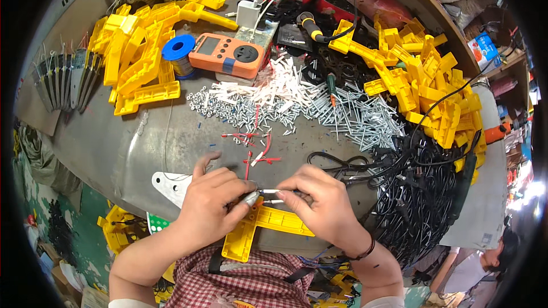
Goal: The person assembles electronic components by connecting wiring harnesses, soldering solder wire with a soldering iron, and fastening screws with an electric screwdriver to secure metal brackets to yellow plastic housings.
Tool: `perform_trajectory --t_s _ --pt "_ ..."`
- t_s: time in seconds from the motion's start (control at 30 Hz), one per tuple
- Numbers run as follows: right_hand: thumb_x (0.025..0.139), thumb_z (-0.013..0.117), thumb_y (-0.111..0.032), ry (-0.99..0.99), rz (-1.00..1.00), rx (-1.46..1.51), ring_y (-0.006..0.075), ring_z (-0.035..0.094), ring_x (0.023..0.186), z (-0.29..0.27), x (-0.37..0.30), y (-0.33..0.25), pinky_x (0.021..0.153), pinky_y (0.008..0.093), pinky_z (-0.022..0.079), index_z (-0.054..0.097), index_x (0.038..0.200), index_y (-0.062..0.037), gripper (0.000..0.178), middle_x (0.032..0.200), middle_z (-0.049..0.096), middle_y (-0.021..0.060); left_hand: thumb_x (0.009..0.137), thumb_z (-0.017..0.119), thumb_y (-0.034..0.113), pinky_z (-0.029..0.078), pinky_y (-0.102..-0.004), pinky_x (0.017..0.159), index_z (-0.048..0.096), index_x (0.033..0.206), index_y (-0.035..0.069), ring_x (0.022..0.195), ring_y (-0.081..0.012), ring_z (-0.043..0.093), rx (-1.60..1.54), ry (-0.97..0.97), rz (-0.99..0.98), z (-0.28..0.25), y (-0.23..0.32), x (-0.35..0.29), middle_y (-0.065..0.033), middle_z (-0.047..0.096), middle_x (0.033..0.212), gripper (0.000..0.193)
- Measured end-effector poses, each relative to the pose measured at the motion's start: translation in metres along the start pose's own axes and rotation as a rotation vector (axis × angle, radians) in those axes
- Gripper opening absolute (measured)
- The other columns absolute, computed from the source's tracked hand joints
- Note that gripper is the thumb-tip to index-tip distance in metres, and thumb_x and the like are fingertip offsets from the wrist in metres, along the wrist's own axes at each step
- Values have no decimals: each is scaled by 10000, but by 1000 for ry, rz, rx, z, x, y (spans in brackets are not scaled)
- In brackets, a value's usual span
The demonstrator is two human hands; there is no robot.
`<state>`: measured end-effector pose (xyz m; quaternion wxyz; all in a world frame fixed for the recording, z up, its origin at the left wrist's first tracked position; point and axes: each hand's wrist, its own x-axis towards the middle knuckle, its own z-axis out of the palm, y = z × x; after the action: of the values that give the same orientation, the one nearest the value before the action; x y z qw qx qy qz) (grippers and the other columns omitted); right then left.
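Observation:
My left hand [212,201] and my right hand [317,198] face each other at the table's near edge. Thin white sleeved wires [270,191] stretch between their fingertips, and both hands pinch at them. The left fingertips partly hide their end of the wires. Under the hands lies a yellow plastic housing half [283,220], its ribbed inside facing up, with a wide block end towards my lap. A white tapered plate [170,187] with holes sticks out beside my left hand. Short red wires [262,159] lie just beyond the fingers.
Beyond are piles of nuts, white sleeves [288,77] and long screws [365,117]. An orange meter [227,54] and blue spool [178,48] stand behind. Yellow housings [137,51] are heaped on both sides. Black cables [411,199] crowd the right; another person [471,268] sits beyond.

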<state>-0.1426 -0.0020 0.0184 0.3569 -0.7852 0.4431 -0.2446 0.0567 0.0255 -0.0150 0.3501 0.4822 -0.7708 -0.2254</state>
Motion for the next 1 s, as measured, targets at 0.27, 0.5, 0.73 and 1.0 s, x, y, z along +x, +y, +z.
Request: perform_trajectory --t_s 0.27,0.5,0.73,1.0 --pt "778 655 -168 100 27 6 254 569 612 24 -8 14 566 325 459 658 855 -65 128 664 549 56 628 666 43 348 -449 925 595 910 63 671 -206 552 162 74 140 8 0 -3 -40 539 677 291" --pt "790 627 -98 -181 -56 29 271 565 812 -9 -16 16 686 340 461 575 987 -52 209 873 552 107 635 706 220 316 -451 881 583 936 108 921 -257 515 93 52 57 3 5 2 -67 544 950 344" --pt "789 624 -83 -55 -52 -14 263 567 756 -3 -16 14 672 340 463 610 887 -47 105 835 563 98 616 707 190 315 -459 856 597 808 93 987 -313 464 115 -6 67 12 5 -12 -95 523 1034 241" --pt "756 662 -165 -65 -111 -49 226 562 682 13 -14 15 604 332 452 657 793 -65 106 721 578 54 606 708 161 311 -480 864 576 797 111 1022 -294 457 147 -19 48 15 11 -17 -64 517 1052 238"
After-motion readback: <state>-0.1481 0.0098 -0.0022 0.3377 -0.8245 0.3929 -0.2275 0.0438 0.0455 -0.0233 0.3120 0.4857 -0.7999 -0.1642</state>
